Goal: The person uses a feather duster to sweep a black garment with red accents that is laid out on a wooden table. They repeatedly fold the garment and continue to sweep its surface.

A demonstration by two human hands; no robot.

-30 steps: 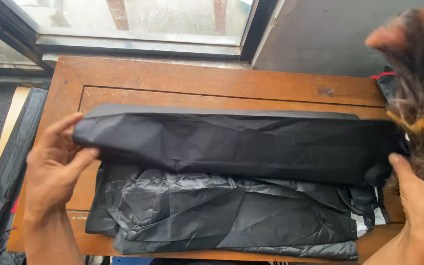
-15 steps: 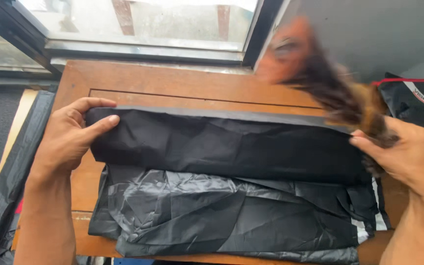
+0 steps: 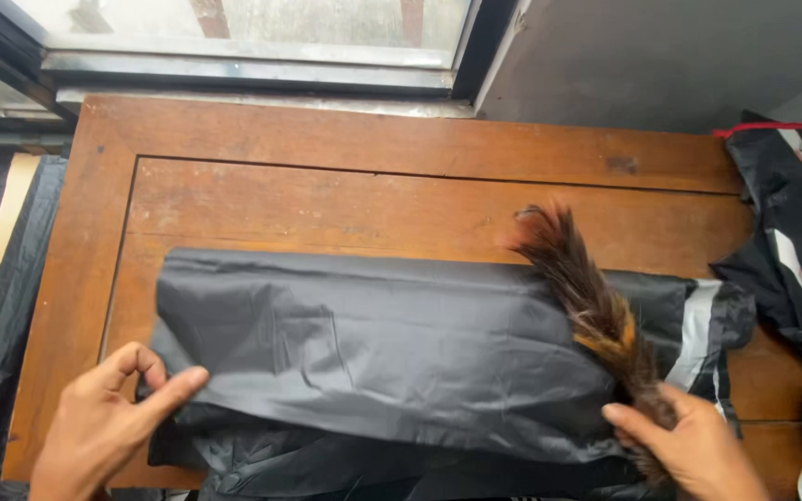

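Garment: folded black waterproof nylon garment (image 3: 392,362) with a grey reflective band at its right end, lying flat across the near half of the worn brown wooden table (image 3: 401,148), its lower layers running off the near edge of view
Left hand: the left hand (image 3: 104,427) sits at the near left corner of the garment, thumb and forefinger pinched on the edge of the top fold, the other fingers curled beneath; grasping cloth, not clenched hard
Right hand: the right hand (image 3: 698,445) is at the near right corner, closed around the handle end of a brown and orange feather duster (image 3: 587,297), whose plume slants up and left over the garment; the thumb appears to rest on the cloth as well
Handling: judged light, thin and limp, with no stiffness of its own, so it should sag and unfold wherever it is unsupported; the smooth sheen suggests the layers slide over each other readily; not fragile, though it creases easily
Where to hold: the two near corners or the folded edge look best, pinching all layers together so the lower ones do not slip out; the middle offers only slack cloth
Surroundings: black and red garments with white stripes (image 3: 800,241) are piled to the right; a window frame (image 3: 262,65) runs along the far side; dark sheeting (image 3: 2,315) hangs at the left
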